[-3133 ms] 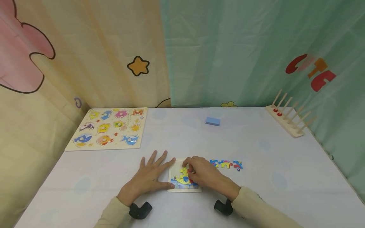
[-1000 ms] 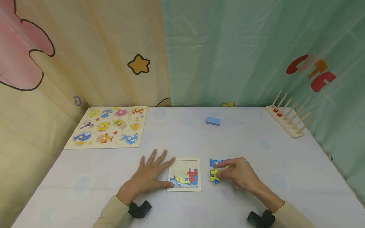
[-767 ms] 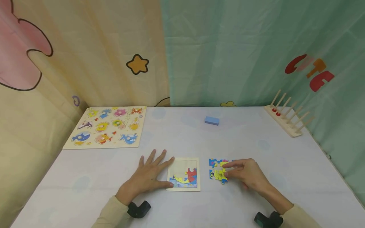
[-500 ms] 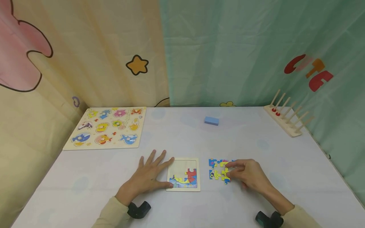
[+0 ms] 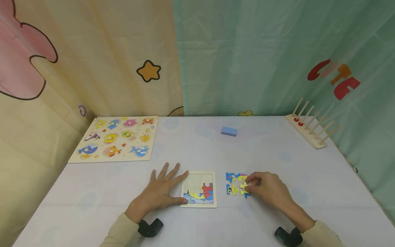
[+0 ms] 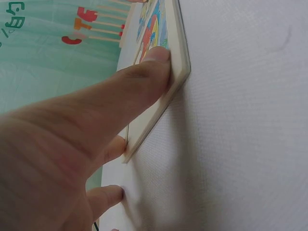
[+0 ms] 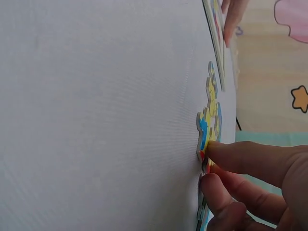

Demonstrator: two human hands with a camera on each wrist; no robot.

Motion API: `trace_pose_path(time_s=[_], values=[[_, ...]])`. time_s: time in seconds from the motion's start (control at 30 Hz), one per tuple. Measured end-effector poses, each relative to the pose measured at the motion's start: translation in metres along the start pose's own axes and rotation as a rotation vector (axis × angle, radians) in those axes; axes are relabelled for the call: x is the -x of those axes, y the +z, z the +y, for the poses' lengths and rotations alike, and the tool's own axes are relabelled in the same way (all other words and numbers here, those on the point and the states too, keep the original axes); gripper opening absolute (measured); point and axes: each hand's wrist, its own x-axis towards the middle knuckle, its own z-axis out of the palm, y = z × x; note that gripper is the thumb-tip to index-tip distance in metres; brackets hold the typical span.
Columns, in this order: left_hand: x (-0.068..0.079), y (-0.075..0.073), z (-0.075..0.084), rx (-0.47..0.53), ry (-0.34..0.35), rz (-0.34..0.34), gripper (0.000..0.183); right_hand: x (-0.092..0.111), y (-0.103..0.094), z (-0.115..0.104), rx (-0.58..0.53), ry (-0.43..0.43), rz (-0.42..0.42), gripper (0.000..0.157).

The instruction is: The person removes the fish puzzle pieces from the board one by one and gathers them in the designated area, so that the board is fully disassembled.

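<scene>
My left hand (image 5: 158, 192) lies with fingers spread at the left of a small wooden puzzle tray (image 5: 215, 195). Its thumb rests on the tray's near left corner, as the left wrist view also shows. Blue, yellow and red jigsaw pieces (image 5: 207, 189) fill the tray's lower part and right side; bare wood shows above. Right of the tray, several loose jigsaw pieces (image 5: 229, 176) lie flat in a cluster. My right hand (image 5: 271, 190) pinches a yellow, blue and red jigsaw piece (image 7: 204, 132) at the cluster's right side, between thumb and fingers; the hand hides pieces behind it.
A wooden knob-puzzle board (image 5: 115, 139) with sea animals lies at the back left. A blue block (image 5: 229, 131) sits at the back centre. At the back right stands a wooden peg rack (image 5: 308, 128) with red beads. Curtains (image 5: 240, 58) hang behind the table.
My right hand has gone from the tray to the loose pieces on the right, and yellow pieces have left the tray for that cluster. The left hand has stayed in place.
</scene>
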Motion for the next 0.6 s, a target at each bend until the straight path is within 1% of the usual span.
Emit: trace_pose_path(time_s=[0.47, 0.6], values=[[-0.0003, 0.0018, -0.0014, -0.005, 0.001, 0.009, 0.088, -0.001, 0.0005, -0.0012, 0.011, -0.011, -0.008, 0.011], [-0.0004, 0.0019, -0.0016, -0.003, 0.0, 0.008, 0.088, -0.0019, 0.0024, -0.0071, 0.005, -0.043, 0.0, 0.008]])
